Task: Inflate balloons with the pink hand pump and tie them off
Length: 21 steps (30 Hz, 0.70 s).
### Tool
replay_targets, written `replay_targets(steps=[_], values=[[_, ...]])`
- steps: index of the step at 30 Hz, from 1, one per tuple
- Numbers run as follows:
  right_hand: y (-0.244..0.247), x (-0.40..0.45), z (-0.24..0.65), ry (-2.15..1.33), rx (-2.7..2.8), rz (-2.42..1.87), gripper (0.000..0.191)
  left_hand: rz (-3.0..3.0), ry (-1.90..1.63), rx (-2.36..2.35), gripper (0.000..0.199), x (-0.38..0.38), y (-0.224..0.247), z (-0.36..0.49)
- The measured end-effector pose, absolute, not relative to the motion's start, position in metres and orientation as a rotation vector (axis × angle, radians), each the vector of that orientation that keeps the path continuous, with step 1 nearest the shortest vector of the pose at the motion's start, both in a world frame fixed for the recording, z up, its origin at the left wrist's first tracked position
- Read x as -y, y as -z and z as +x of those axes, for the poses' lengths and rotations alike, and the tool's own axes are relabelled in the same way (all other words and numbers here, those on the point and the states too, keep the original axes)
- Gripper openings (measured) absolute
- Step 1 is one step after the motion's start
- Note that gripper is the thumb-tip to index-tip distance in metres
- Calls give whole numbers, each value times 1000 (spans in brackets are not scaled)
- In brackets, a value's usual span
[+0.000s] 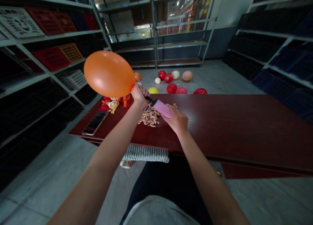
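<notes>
A large inflated orange balloon (109,74) points up and to the left, its neck pinched in my left hand (140,95). The black nozzle of a pink hand pump (161,108) meets the neck there; how far it goes in is hidden by my fingers. My right hand (178,119) is wrapped round the lower end of the pump's pink barrel. Beneath the pump, a heap of beige curled pieces (149,118) lies on the dark red table (232,127). Left of it is a pile of uninflated balloons (112,104) in red, cream and orange.
A phone (96,122) lies at the table's left end. On the floor beyond are several inflated balloons, among them a red one (171,88) and a peach one (187,76). Shelves with crates (56,58) stand left and right; a metal rack (156,49) stands behind.
</notes>
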State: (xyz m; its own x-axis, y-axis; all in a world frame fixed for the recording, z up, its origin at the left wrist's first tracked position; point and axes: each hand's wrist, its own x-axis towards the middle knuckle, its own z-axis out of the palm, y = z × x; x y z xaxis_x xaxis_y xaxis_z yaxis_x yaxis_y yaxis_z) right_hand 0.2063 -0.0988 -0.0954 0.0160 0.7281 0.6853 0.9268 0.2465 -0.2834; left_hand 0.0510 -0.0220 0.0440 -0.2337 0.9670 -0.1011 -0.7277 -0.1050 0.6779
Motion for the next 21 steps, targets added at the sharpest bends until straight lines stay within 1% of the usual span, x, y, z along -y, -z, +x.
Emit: replay_targets(steps=[4, 9, 16, 21], values=[[96, 101, 205, 390, 1827, -1484, 48, 365, -1784, -739, 43, 22, -38, 25], [95, 104, 204, 466, 1898, -1489, 48, 297, -1860, -758, 43, 29, -47, -5], [96, 109, 202, 504, 1903, -1453, 48, 317, -1904, -713, 47, 34, -83, -49], [95, 110, 198, 440, 1873, -1436, 50, 485, -1881, -643, 50, 48, -119, -46]])
